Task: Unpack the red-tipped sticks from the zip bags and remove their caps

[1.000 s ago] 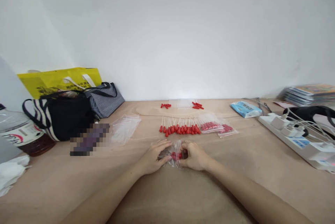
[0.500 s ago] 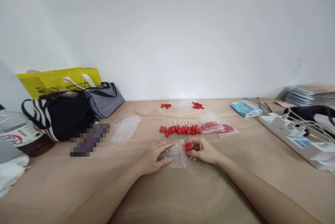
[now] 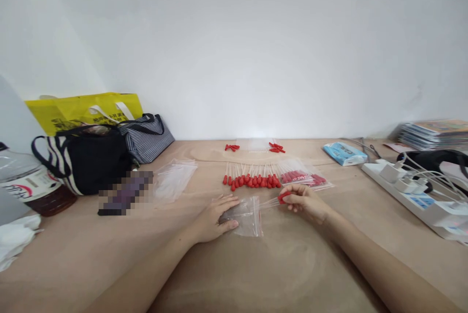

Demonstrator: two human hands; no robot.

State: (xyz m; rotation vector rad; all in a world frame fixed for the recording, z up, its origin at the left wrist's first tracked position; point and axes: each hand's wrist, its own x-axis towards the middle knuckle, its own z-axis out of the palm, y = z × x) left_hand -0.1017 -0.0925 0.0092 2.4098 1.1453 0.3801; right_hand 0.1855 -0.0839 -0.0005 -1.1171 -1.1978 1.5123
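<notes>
A clear zip bag lies flat on the table. My left hand rests on its left part, fingers stretched out and thumb spread apart, pressing it down. My right hand pinches a small bunch of droppers by their red bulbs. Their thin clear stems point left to the bag's right edge; I cannot tell whether the tips are inside. Beyond the hands runs a row of red-bulbed droppers. Filled bags of droppers lie at its right end.
Flat clear bags are stacked to the left. Loose red bulbs lie near the wall. A power strip with chargers and a blue packet are on the right. A bottle and a black bag stand left.
My right hand has moved to the right with the droppers, so their bulbs are away from the bag and their stems now show. My left hand stays on the bag.
</notes>
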